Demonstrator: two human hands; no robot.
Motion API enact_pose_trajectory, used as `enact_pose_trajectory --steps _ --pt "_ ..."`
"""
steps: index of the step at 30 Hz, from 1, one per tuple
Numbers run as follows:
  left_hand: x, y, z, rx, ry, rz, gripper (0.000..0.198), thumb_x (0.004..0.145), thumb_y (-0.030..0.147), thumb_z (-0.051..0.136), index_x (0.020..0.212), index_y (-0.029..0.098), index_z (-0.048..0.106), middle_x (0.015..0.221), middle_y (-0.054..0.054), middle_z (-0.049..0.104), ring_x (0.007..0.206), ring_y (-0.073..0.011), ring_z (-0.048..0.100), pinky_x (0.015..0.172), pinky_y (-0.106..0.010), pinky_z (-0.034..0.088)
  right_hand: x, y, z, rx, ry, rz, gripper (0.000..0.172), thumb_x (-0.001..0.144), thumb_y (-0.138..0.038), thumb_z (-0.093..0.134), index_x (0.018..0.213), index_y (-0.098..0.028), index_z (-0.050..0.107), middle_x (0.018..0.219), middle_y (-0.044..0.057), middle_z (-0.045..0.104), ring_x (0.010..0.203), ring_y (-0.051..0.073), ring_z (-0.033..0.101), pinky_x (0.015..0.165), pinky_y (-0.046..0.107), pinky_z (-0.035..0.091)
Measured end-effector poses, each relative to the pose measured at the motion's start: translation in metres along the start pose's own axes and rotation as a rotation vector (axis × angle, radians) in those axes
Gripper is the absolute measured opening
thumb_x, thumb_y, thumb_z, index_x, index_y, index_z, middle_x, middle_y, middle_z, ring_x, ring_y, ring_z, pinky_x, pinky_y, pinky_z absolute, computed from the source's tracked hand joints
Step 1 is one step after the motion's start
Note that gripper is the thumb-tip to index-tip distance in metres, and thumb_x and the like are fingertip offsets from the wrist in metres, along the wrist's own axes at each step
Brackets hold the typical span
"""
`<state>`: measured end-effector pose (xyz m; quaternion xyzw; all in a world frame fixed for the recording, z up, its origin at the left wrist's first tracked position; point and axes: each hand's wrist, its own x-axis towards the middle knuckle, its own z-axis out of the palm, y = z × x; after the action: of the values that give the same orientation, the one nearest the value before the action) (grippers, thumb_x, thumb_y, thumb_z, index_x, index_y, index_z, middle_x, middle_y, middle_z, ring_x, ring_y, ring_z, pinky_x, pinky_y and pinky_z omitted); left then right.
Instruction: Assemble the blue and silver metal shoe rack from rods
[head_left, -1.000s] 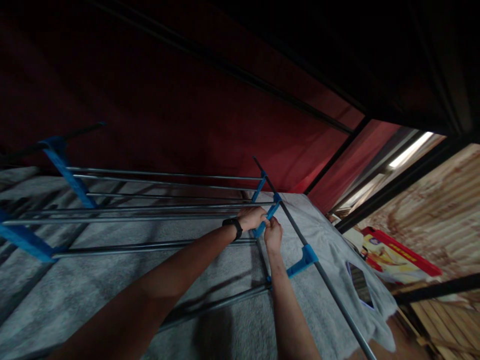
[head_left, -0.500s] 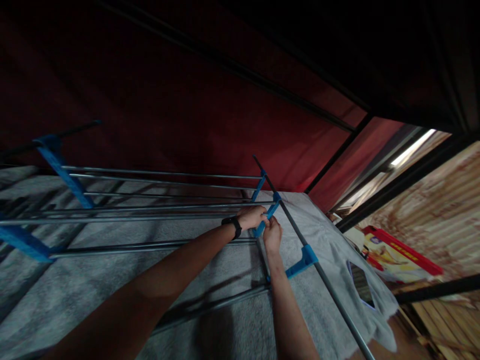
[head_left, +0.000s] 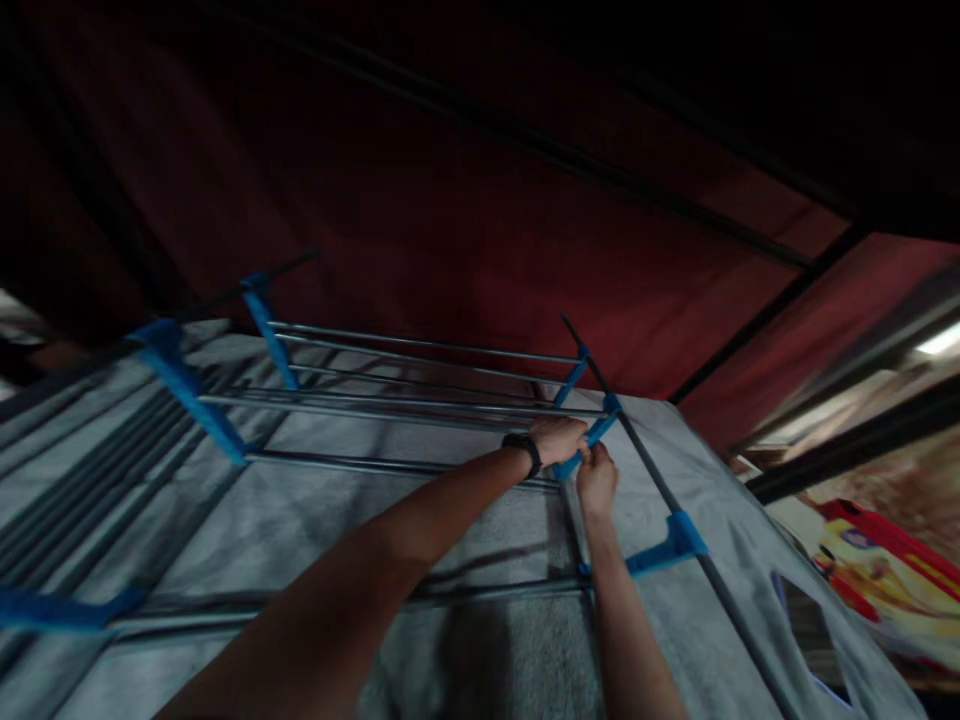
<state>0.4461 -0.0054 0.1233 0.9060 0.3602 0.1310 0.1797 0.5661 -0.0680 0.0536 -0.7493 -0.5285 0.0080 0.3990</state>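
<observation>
A rack of thin grey metal tubes and blue plastic brackets lies on its side. At its right end, my left hand, with a black watch on the wrist, is closed at a blue bracket where the tubes meet it. From below, my right hand pinches the same bracket, its fingertips close to those of my left. The fingers partly hide the bracket and the tube ends. Nearer to me, another blue bracket sits on the long side pole.
Grey cloth lies under the rack. More blue brackets and several parallel tubes are at the left. A phone and a red and yellow box are at the right. Red sheeting hangs behind.
My view has swung left, so the rack and both hands appear farther right, with more of the rack's left end showing. Both hands stay at the same bracket.
</observation>
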Motion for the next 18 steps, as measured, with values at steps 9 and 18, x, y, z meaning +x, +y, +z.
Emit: enact_pose_trajectory --steps 9,18 --pt "-0.100 -0.004 0.012 0.318 0.368 0.276 0.030 0.100 0.016 0.041 0.120 0.010 0.062 0.125 -0.016 0.064 0.127 -0.0244 0.055 0.111 -0.037 0.041 0.006 0.019 0.006 -0.094 -0.032 0.035 0.047 0.087 -0.044 0.038 0.102 -0.012 0.069 0.086 0.021 0.072 0.079 0.030 0.062 0.068 0.036 0.038" --pt "-0.260 -0.056 -0.028 -0.237 0.497 -0.413 0.034 0.096 0.021 0.050 0.125 0.018 0.067 0.122 -0.010 0.069 0.112 -0.0212 0.066 0.103 -0.033 0.053 -0.025 -0.004 0.001 0.085 -0.017 0.110 0.060 0.085 -0.047 0.049 0.134 -0.014 0.055 0.110 0.019 0.068 0.100 0.033 0.064 0.079 0.041 0.048"
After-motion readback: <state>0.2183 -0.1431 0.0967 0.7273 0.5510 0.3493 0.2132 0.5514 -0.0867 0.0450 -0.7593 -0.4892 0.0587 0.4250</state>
